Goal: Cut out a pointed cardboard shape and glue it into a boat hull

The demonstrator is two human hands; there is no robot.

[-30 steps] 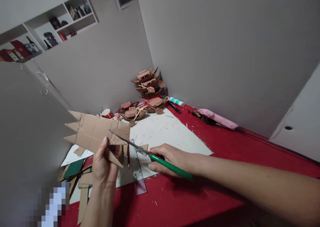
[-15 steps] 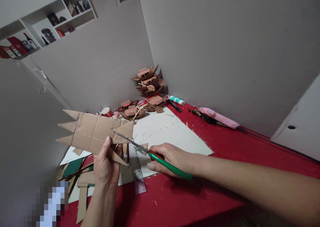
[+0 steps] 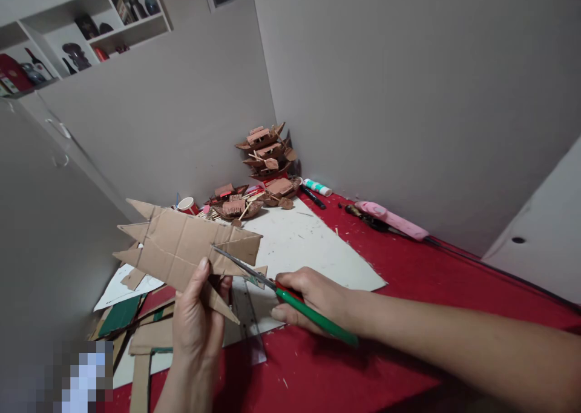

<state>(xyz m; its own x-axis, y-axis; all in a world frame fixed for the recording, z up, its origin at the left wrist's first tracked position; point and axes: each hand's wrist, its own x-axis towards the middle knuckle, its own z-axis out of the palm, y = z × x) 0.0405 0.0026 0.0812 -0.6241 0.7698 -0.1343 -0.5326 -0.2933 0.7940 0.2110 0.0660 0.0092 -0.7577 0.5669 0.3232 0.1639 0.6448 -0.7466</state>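
Watching from my end through the head camera. Cardboard piece [image 3: 179,240] is in the air, clear of the bench [image 3: 331,370], above the left part of the white sheet [image 3: 327,255]. Three points at its left end, more pointed shapes at the right.

Left hand [image 3: 197,310] is closed on the near edge, thumb on the upper face, fingers mostly hidden beneath. I read that as a clamp: the face lies tilted towards the camera, and the right end juts free where the blades need room. A narrow pointed strip [image 3: 220,307] angles down beside this hand; I cannot tell whether it is joined on.

Right hand [image 3: 313,298] is curled round the handles of the green scissors [image 3: 293,301]. Tip rests at the inner corner between two points, probably set there to follow the notch. How far the blades part, I cannot make out.

Clear ruler [image 3: 256,343] lies partly under the work. Cardboard scraps [image 3: 152,334] heap at left, model boats [image 3: 267,152] are stacked in the corner, and the pink glue gun [image 3: 394,219] sits along the wall; presumably all parked there to leave the middle free.
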